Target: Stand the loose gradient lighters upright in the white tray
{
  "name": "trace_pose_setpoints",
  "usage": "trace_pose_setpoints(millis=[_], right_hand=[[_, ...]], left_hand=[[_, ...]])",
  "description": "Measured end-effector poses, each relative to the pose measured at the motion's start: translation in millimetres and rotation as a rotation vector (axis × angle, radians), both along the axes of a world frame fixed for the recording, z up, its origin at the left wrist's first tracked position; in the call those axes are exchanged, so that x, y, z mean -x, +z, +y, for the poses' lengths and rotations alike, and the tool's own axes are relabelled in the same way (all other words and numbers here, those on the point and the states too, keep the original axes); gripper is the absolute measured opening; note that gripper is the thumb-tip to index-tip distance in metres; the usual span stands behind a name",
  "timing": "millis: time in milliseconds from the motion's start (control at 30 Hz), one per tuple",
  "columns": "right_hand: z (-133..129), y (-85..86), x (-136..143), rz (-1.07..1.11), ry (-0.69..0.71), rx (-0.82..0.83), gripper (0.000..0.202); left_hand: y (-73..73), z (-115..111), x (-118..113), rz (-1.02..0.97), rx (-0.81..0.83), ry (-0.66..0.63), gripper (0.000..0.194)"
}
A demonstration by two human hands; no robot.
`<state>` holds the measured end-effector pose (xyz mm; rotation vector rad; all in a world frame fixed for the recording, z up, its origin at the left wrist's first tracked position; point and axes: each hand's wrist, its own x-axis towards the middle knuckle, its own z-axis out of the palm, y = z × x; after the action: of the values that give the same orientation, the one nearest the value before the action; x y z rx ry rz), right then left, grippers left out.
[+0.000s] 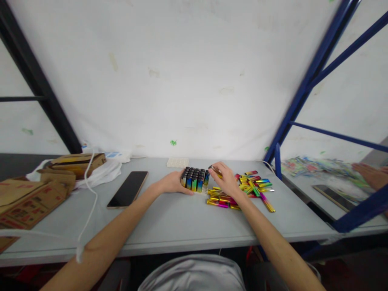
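Note:
A block of small upright tubes [195,180] stands in tight rows on the table, with black tops and shiny blue-to-yellow sides. My left hand [176,182] is curled round the left and front side of this block, thumb along its near edge. Just right of the block, my right hand [223,176] pinches a single dark-tipped shiny tube [216,170], which is partly hidden by the fingers. Beneath and beyond that hand lies a loose pile of shiny tubes [254,186] in gold, pink, red, green and blue. Some of the pile is covered by my right wrist.
A black-screened phone [128,189] lies left of my left arm. Further left are opened cardboard boxes [27,198], a white plastic bag [101,174] and a white cable [87,182]. A pale gridded tray [177,162] sits by the wall. Beyond the blue frame [298,97], another person's hand [368,174] shows.

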<state>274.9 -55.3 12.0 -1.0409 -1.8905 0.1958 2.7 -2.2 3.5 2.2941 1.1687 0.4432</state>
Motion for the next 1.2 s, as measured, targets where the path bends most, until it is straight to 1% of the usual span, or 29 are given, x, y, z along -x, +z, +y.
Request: trace_pose_setpoints(millis=[100,200,300,367,433,633,833,900,967,1100,1200], right_hand=[[-0.4,1.2,-0.4,0.013,0.007,-0.047,0.034],[0.2,0.7,-1.4,0.011,-0.003,-0.058,0.036],[1.0,-0.5,-2.2,-0.03,0.01,0.006,0.036],[1.5,-2.0,-2.2,-0.061,0.037,0.078,0.036],[1.9,-3.9,-1.8,-0.082,0.065,0.116,0.035],[3.8,-8.7,-2.9,-0.1,0.129,0.147,0.03],[2.6,-7.5,-3.6,-0.095,0.145,0.174,0.029],[1.6,-5.7,-2.9,-0.095,0.117,0.159,0.032],[0.5,-3.2,-2.8,-0.079,0.045,0.124,0.038],[-0.2,3.0,-11.1,0.035,-0.203,0.036,0.053],[3.4,6.1,-28.2,0.167,-0.349,-0.011,0.064]], left_hand=[[-0.3,0.3,0.2,-0.007,0.0,-0.008,0.098],[-0.8,0.7,0.1,-0.016,0.002,-0.005,0.097],[-1.9,1.2,0.0,-0.025,0.005,-0.012,0.095],[-2.1,1.2,0.1,-0.027,0.004,-0.011,0.094],[-1.4,0.9,0.1,-0.025,0.005,-0.005,0.094],[2.1,-0.7,-0.5,-0.014,0.01,-0.021,0.092],[0.5,-0.6,-1.0,-0.018,0.008,0.001,0.093],[-0.1,-0.2,-1.1,-0.011,0.007,0.011,0.094],[-0.7,0.3,-1.1,-0.006,0.005,0.018,0.096],[-0.9,1.1,-0.9,0.005,0.006,0.02,0.098],[-0.1,1.1,-0.7,0.011,0.006,0.017,0.098]])
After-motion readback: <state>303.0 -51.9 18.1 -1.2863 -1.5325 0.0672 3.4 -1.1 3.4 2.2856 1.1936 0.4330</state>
